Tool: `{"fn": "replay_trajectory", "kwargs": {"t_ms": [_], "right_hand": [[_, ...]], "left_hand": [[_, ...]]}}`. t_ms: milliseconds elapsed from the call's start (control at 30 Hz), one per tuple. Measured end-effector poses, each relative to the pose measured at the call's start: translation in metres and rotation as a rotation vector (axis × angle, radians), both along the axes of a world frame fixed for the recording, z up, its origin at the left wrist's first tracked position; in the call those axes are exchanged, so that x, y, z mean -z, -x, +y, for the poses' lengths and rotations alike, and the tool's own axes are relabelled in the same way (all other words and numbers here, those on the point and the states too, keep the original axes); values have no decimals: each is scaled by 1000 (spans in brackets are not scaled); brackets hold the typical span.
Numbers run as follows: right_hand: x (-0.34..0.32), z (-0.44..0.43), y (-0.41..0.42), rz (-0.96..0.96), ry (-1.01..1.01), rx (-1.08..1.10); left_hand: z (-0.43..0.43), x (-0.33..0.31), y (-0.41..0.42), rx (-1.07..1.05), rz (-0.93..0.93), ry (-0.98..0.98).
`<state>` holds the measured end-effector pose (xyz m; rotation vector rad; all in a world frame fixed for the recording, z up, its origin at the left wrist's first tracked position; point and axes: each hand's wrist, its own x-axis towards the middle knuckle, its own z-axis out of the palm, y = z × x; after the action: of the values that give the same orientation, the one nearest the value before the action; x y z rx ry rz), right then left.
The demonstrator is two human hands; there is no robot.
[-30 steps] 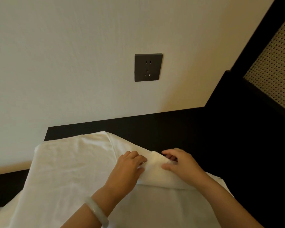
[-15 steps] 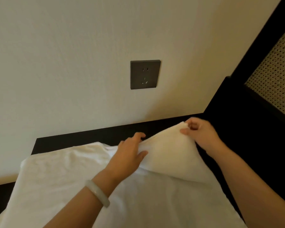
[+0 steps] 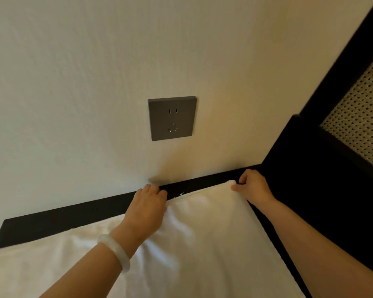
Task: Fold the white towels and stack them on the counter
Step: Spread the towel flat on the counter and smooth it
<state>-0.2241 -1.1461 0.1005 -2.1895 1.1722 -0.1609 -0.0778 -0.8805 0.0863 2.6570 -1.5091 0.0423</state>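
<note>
On my feed the white cloth towel (image 3: pixel 202 244) lies spread over the dark, nearly black table (image 3: pixel 73 218). It fills the lower middle of the frame, and its far edge is close to the cream wall (image 3: pixel 73 82). The left hand (image 3: pixel 148 204), at the centre of the frame, sits on that far edge. Its fingers (image 3: pixel 157 191) curl down over the cloth and grip the upper layer where it meets the bare strip of table. The right hand (image 3: pixel 253 186), right of centre, pinches the towel's far right corner, thumb on top and the other fingers curled behind the hem. The towel's far edge runs between the two hands. I see a pale, milky bangle (image 3: pixel 114 252) on the left wrist. A dark grey wall socket (image 3: pixel 172 118) sits above the hands, and a woven cane panel (image 3: pixel 362 117) in a black frame fills the upper right.
</note>
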Motion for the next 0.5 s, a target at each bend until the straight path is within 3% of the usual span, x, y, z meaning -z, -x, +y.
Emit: {"fn": "replay_trajectory", "kwargs": {"t_ms": [133,300,367,500], "right_hand": [[-1,0,4,84,-52,0],[-3,3,6,43,-113,11],[-6,4,6,-43,-138,10],[-8,6,4,-322,-363,32]], "left_hand": [[1,-6,-3,-77,8,-104],[-7,-12,-8,-176,252,-213],[-7,-14,-7,-168,289,-201],[-2,-18,-5,-144,303,5]]}}
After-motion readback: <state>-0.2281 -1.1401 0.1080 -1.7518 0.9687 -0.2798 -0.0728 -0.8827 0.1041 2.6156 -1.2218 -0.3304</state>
